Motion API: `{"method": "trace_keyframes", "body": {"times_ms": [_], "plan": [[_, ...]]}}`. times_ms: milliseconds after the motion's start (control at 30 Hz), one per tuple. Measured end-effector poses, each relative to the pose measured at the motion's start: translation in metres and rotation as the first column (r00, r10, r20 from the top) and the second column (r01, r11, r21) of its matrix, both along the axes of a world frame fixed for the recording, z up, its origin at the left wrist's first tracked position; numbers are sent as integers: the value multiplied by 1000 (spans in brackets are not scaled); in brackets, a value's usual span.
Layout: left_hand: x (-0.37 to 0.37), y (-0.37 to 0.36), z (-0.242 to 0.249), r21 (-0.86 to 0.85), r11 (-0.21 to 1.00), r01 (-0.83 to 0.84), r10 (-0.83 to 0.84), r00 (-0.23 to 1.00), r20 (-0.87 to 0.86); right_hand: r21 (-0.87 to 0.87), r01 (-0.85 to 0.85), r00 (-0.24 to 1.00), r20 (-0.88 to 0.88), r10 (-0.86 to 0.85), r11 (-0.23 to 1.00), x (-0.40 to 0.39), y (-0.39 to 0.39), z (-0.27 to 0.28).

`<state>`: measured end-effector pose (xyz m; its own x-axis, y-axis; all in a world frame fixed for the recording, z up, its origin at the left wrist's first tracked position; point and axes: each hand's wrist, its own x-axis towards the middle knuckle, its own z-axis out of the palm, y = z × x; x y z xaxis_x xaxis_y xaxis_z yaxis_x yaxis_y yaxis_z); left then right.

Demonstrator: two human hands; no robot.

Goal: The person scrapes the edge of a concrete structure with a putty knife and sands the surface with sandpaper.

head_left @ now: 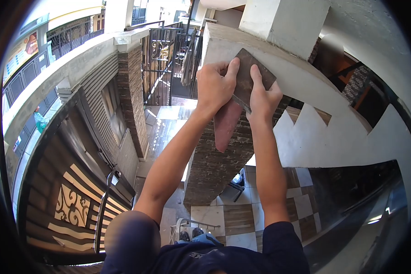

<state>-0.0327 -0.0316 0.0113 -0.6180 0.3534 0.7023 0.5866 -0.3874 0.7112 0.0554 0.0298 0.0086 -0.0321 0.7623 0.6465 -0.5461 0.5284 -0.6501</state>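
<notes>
**Two-handed grip confirmed**

My left fingers (233, 68) and right fingers (256, 76) clasp a dark plate (245, 81), tilted, before the white ledge (219, 43). Below it extends a pink sheet (227, 124); behind, the brick pillar (214, 176).

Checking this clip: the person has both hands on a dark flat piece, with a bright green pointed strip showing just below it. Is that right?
Not quite: the pointed strip is reddish-pink, not green, as the head view shows. It does show just below the dark flat piece, with the left hand and right hand both on that piece.
</notes>
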Motion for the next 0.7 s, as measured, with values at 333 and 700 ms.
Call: {"method": "trace_keyframes", "body": {"times_ms": [333, 700], "plan": [[-5, 10, -9, 22, 1000, -11, 12, 999, -34, -55, 46, 996, 73, -42, 997, -3, 6, -8], [-8, -34, -75, -138, 990, 5, -12, 999, -49, -298, -117, 993, -9, 120, 947, -7, -23, -102]]}}
